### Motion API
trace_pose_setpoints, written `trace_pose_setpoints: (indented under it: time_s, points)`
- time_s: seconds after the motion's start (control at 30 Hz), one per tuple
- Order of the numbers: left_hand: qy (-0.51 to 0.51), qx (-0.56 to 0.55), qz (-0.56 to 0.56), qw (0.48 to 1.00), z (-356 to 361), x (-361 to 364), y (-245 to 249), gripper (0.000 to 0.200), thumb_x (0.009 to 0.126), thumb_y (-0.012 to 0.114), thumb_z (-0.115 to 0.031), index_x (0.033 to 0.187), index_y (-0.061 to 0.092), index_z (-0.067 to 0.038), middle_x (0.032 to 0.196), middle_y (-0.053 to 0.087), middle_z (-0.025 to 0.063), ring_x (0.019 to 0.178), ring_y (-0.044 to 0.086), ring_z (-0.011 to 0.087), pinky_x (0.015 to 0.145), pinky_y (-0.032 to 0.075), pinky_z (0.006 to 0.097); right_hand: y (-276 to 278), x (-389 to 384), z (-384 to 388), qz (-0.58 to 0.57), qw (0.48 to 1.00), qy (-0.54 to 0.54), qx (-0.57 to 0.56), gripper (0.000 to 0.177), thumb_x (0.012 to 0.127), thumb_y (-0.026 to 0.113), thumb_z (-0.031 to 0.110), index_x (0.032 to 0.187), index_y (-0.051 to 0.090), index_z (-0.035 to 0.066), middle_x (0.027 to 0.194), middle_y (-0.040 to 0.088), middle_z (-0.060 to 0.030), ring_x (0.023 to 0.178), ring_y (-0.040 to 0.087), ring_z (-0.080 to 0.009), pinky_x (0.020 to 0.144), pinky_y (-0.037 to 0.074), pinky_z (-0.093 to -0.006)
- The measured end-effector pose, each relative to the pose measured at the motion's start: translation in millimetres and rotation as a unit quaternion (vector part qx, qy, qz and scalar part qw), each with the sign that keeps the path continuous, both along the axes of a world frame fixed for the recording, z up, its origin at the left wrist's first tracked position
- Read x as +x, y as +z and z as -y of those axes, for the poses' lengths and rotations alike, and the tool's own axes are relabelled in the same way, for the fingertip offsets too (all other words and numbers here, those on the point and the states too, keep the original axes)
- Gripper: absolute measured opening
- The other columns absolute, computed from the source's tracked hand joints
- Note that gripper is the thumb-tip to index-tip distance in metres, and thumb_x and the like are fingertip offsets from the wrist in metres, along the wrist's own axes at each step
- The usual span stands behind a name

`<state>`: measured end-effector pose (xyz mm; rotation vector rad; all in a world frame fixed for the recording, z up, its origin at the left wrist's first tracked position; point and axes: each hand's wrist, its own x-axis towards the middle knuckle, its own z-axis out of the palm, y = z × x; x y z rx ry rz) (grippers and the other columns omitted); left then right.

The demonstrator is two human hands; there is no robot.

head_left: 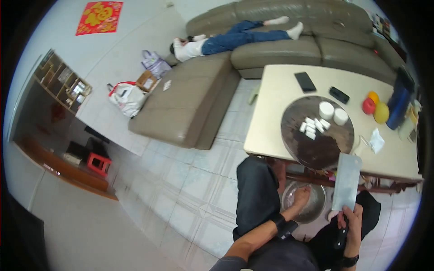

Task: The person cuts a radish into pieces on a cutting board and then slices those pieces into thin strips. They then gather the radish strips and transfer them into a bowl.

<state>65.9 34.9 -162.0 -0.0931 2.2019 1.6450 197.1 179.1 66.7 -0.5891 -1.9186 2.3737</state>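
My right hand (354, 222) grips a cleaver (347, 183) by its black handle, with the broad blade pointing up past the table's near edge. Low between my knees, my left hand (302, 197) is closed over a metal bowl (322, 205). Whatever its fingers may hold is hidden. On the table lies a round, dark, wet-looking cutting board (303, 151). Several small white cut pieces (311, 128) are grouped on it. Behind them are two thick white cylinders, a larger one (326, 110) and a smaller one (341, 116).
The pale table (266, 99) also bears a phone (305, 82), a black case (339, 95), fruit (381, 113), a crumpled tissue (376, 141) and a dark blue object (401, 99). A person (244, 38) lies on the sofa (181, 104). A red stool (98, 163) stands far left.
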Motion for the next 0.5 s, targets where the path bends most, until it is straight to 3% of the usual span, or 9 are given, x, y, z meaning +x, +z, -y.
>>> trace_pose_setpoints:
  time_s: [0.13, 0.2, 0.23, 0.33, 0.37, 0.5]
  points:
    - [-0.030, -0.085, -0.068, 0.994, -6.2, -7.4, -4.7, 0.027, 0.091, 0.054, -0.023, 0.089, 0.070, -0.002, 0.085, 0.065, 0.0260, 0.085, 0.065, 0.0401, 0.072, 0.049, 0.0442, -19.6, 1.4, -2.0, -0.005, 0.999, -0.040, -0.025, 0.020, 0.086, 0.057, 0.015, 0.082, 0.055, -0.004, 0.056, 0.055, -0.0087, 0.035, 0.042, -0.0102, 0.035, 0.038, -0.0246]
    - [-0.071, -0.109, -0.180, 0.975, -0.9, -8.4, -12.3, 0.015, 0.086, 0.055, -0.009, 0.089, 0.067, -0.003, 0.080, 0.061, 0.0268, 0.073, 0.065, 0.0403, 0.065, 0.048, 0.0470, -24.7, 0.8, -1.5, 0.008, 0.998, -0.058, -0.025, 0.020, 0.086, 0.058, 0.016, 0.084, 0.054, -0.004, 0.056, 0.055, -0.0099, 0.035, 0.042, -0.0110, 0.034, 0.038, -0.0248]
    - [-0.054, -0.132, -0.187, 0.972, -2.0, -4.9, -8.4, 0.021, 0.083, 0.054, -0.003, 0.098, 0.068, -0.002, 0.090, 0.064, 0.0265, 0.085, 0.065, 0.0405, 0.073, 0.050, 0.0470, -24.8, 0.4, -0.7, -0.002, 0.998, -0.051, -0.023, 0.021, 0.085, 0.059, 0.016, 0.083, 0.054, -0.004, 0.056, 0.055, -0.0098, 0.035, 0.042, -0.0112, 0.034, 0.038, -0.0246]
    - [-0.063, -0.117, -0.220, 0.966, -0.9, -2.5, -17.0, 0.028, 0.082, 0.054, -0.002, 0.107, 0.066, 0.000, 0.101, 0.064, 0.0256, 0.094, 0.063, 0.0410, 0.080, 0.051, 0.0447, -26.8, 0.1, -1.2, 0.005, 0.999, -0.048, -0.006, 0.021, 0.085, 0.059, 0.016, 0.083, 0.054, -0.004, 0.055, 0.055, -0.0098, 0.035, 0.043, -0.0113, 0.034, 0.038, -0.0244]
    - [-0.083, -0.109, -0.193, 0.972, -0.9, -1.1, -20.9, 0.035, 0.079, 0.054, -0.001, 0.112, 0.064, 0.003, 0.109, 0.063, 0.0250, 0.103, 0.060, 0.0406, 0.089, 0.049, 0.0425, -28.4, 0.2, -0.8, 0.003, 0.999, -0.047, -0.006, 0.021, 0.085, 0.059, 0.016, 0.083, 0.054, -0.004, 0.055, 0.055, -0.0098, 0.035, 0.043, -0.0113, 0.034, 0.038, -0.0244]
    - [-0.111, -0.182, -0.259, 0.942, 0.6, 2.3, -7.5, 0.027, 0.079, 0.055, -0.002, 0.102, 0.067, 0.003, 0.109, 0.063, 0.0255, 0.104, 0.060, 0.0392, 0.092, 0.047, 0.0429, -32.3, 0.0, 0.2, 0.011, 0.998, -0.059, 0.003, 0.021, 0.085, 0.058, 0.015, 0.082, 0.055, -0.005, 0.055, 0.055, -0.0098, 0.034, 0.043, -0.0111, 0.034, 0.038, -0.0241]
